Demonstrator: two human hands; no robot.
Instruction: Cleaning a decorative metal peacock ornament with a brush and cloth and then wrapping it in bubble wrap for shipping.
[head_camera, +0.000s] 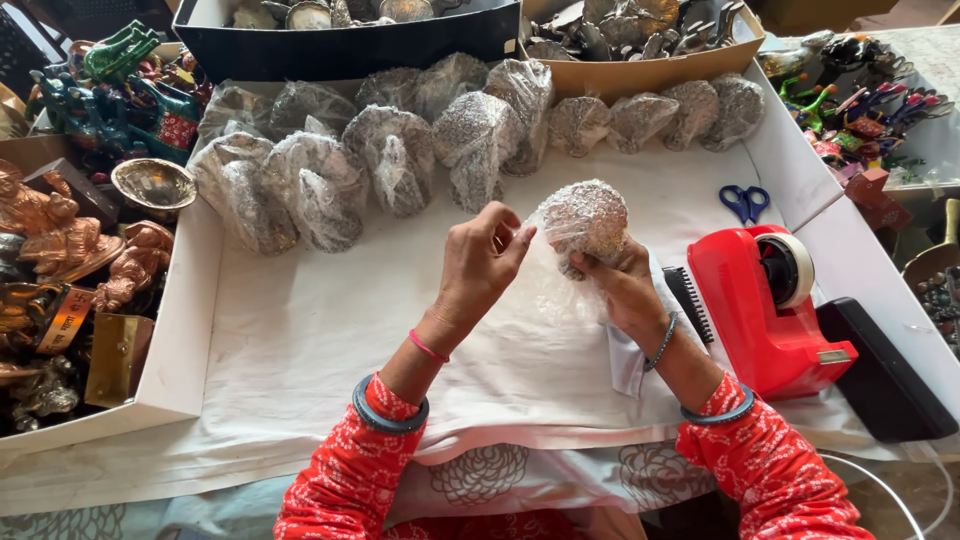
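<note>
- Rounded silver-grey glittery ornament half-wrapped in clear crinkly plastic film (585, 222), held above the white cloth-covered work surface (300, 330), mid-frame.
- Right hand (625, 290) closed under and around the ornament's lower side, fingers cupping it.
- Left hand (480, 265) pinching the loose film edge at the ornament's left between thumb and fingertips; other fingers curled.
- Handling guess: ornament looks hard and fairly solid, likely metal, some weight; textured face gives grip, but film is thin, slippery, tears easily. Best hold: cup from beneath, pull film by its free edge.
- Row of already film-wrapped grey ornaments (400, 160) lies beyond the hands, near but apart.
- Red desktop tape dispenser (765, 300) just right of the right hand; blue-handled scissors (744, 202) behind it; black comb-like strip (688, 300) between wrist and dispenser.
- Copper-coloured metal figurines (60, 240) at left, outside the tray wall.
- Cardboard box of loose metal pieces (640, 40) at top.
- Nothing blocks the hands; dispenser is the closest obstacle.
</note>
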